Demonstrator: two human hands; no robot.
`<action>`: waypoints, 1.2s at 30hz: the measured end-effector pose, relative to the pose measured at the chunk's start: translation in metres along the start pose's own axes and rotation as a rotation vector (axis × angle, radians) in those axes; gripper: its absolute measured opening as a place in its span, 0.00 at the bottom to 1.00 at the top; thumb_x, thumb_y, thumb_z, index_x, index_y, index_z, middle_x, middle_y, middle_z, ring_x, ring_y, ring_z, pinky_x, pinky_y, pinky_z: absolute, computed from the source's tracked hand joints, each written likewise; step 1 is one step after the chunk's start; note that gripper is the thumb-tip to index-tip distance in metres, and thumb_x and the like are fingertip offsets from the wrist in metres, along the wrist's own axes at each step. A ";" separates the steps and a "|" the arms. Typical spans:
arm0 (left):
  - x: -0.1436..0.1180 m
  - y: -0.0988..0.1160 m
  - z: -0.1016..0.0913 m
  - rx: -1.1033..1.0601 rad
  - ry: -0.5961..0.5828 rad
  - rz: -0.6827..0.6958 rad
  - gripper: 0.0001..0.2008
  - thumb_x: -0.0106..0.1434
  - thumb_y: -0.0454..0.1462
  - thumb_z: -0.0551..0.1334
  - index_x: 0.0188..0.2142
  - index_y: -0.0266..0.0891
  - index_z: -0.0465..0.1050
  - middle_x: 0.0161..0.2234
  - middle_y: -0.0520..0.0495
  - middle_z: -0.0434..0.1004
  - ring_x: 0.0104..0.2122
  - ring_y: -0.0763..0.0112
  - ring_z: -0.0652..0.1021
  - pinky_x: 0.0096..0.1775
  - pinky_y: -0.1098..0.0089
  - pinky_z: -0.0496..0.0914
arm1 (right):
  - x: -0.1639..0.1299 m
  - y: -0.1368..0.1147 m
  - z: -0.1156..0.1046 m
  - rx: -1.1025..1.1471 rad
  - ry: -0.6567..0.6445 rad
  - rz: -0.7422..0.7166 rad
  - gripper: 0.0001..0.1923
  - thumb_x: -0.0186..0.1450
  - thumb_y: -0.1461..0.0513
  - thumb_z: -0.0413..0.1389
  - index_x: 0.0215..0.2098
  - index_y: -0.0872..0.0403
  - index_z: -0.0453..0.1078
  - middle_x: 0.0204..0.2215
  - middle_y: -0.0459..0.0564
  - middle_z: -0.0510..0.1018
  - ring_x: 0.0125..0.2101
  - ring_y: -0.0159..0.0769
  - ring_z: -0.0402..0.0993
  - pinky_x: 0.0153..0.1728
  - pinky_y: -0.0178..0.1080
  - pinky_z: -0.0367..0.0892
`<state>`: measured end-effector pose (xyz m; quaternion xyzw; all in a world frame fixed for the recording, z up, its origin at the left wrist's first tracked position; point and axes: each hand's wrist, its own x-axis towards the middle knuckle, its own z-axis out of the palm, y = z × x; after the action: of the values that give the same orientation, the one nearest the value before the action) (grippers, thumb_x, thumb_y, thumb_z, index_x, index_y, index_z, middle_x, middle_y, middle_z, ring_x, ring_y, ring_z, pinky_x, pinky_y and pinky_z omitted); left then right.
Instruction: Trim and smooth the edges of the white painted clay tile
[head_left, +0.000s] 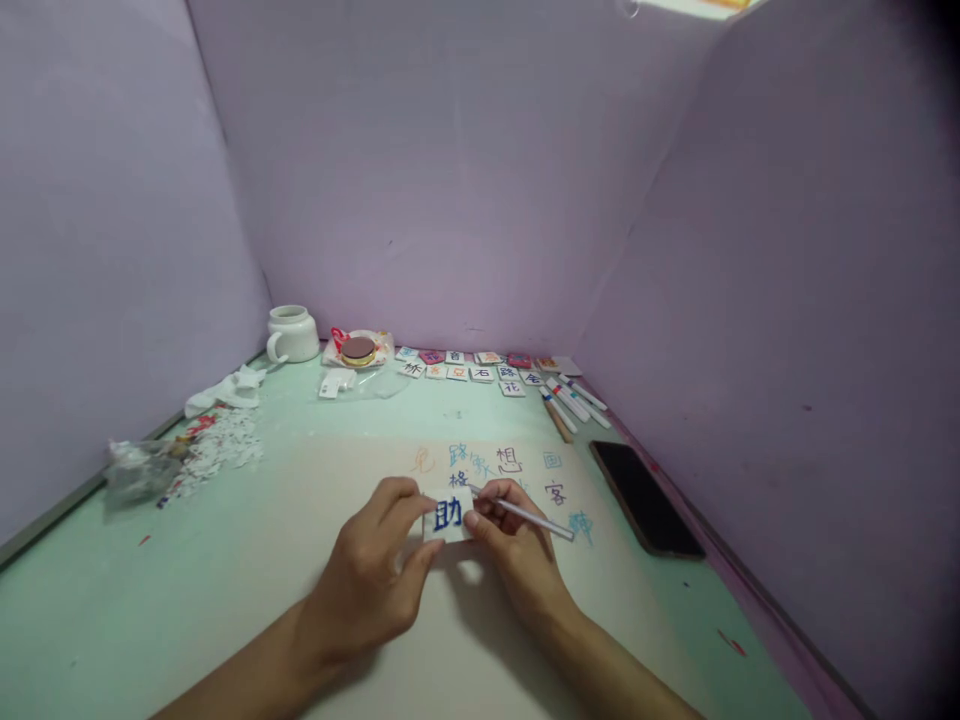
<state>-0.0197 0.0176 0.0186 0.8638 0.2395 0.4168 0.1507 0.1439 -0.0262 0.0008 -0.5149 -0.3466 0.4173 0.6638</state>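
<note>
Both the left hand (375, 565) and the right hand (517, 545) grip a small white card (448, 515), bold blue 助 on its face, above a pale sheet (285, 545); the right also holds a slim silvery tool (536, 518). Coloured characters (553, 494) mark the sheet; green tabletop (67, 600) surrounds it, lilac walls (450, 180) beyond.

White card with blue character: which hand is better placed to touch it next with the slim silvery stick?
Right, likely: the right hand holds the stick near the card, which the left hand pinches.
</note>
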 end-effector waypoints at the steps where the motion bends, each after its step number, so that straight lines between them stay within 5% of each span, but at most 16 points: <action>1: 0.000 0.002 0.000 -0.064 -0.015 -0.019 0.07 0.62 0.29 0.54 0.38 0.36 0.68 0.35 0.43 0.70 0.36 0.67 0.74 0.36 0.70 0.70 | 0.000 0.001 0.000 -0.018 0.027 -0.016 0.13 0.47 0.61 0.64 0.28 0.52 0.65 0.21 0.39 0.68 0.22 0.29 0.65 0.24 0.32 0.64; 5: 0.001 0.006 0.005 -0.164 -0.089 -0.186 0.10 0.62 0.31 0.53 0.26 0.38 0.70 0.23 0.50 0.71 0.23 0.74 0.72 0.27 0.73 0.65 | -0.003 0.004 0.001 -0.099 0.047 -0.073 0.12 0.48 0.62 0.63 0.26 0.52 0.64 0.20 0.40 0.69 0.22 0.30 0.66 0.24 0.33 0.64; 16: 0.002 0.005 0.013 -0.175 -0.159 -0.513 0.11 0.57 0.34 0.54 0.23 0.38 0.74 0.20 0.51 0.74 0.22 0.71 0.73 0.26 0.73 0.65 | -0.009 0.013 0.000 -0.168 -0.047 -0.122 0.12 0.51 0.59 0.64 0.25 0.53 0.65 0.22 0.43 0.72 0.22 0.31 0.68 0.25 0.34 0.64; 29: 0.001 0.001 0.016 -0.047 -0.124 -0.469 0.11 0.56 0.30 0.54 0.22 0.38 0.72 0.20 0.52 0.74 0.21 0.73 0.73 0.25 0.74 0.65 | -0.017 0.015 0.000 -0.398 -0.036 -0.323 0.07 0.55 0.60 0.61 0.26 0.51 0.66 0.22 0.46 0.76 0.21 0.35 0.73 0.21 0.33 0.68; 36: 0.000 0.002 0.015 0.040 -0.124 -0.333 0.12 0.56 0.29 0.52 0.20 0.38 0.68 0.20 0.47 0.72 0.21 0.70 0.72 0.25 0.71 0.64 | -0.019 0.019 -0.002 -0.581 -0.128 -0.720 0.07 0.59 0.68 0.56 0.29 0.50 0.65 0.22 0.43 0.75 0.20 0.31 0.72 0.23 0.31 0.66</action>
<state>-0.0071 0.0149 0.0109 0.8390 0.3779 0.3273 0.2149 0.1342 -0.0423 -0.0184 -0.4998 -0.6459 0.0768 0.5720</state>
